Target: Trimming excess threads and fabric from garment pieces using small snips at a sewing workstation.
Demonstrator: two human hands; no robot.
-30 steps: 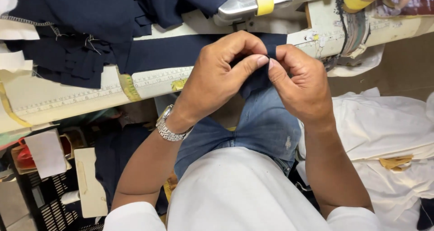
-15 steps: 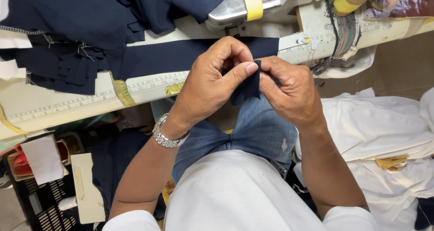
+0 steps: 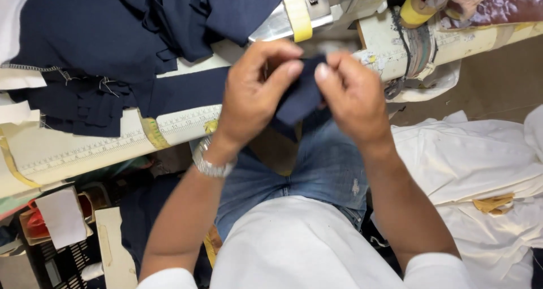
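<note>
Nearest the camera is the person's white shirt (image 3: 300,249), and just beyond it the blue jeans (image 3: 317,170) over the lap. Above the lap, both hands meet on a small piece of navy cloth (image 3: 302,96), which is the landmark here. The left hand (image 3: 254,96) grips the cloth's left side, thumb and forefinger pinched onto it, the other fingers curled. A metal wristwatch (image 3: 212,164) sits on that wrist, below and left of the cloth. The right hand (image 3: 353,93) pinches the cloth's right edge between thumb and fingertips, its remaining fingers bent in. The cloth hangs between the two hands, its lower corner drooping toward the jeans, clear of the table.

To the right of the cloth and lower, a heap of white fabric (image 3: 481,170) lies spread out. To the left of the cloth runs the pale edge of a worktable (image 3: 85,153) with a printed ruler strip (image 3: 186,122) along it. On that table, up and left of the cloth, lies a pile of navy fabric (image 3: 113,40) with several cut pieces stacked beside it. Directly behind the cloth is the metal plate of a sewing machine (image 3: 277,26), crossed by a band of yellow tape (image 3: 298,11). Farther right of the cloth sits a yellow roll (image 3: 421,6).
</note>
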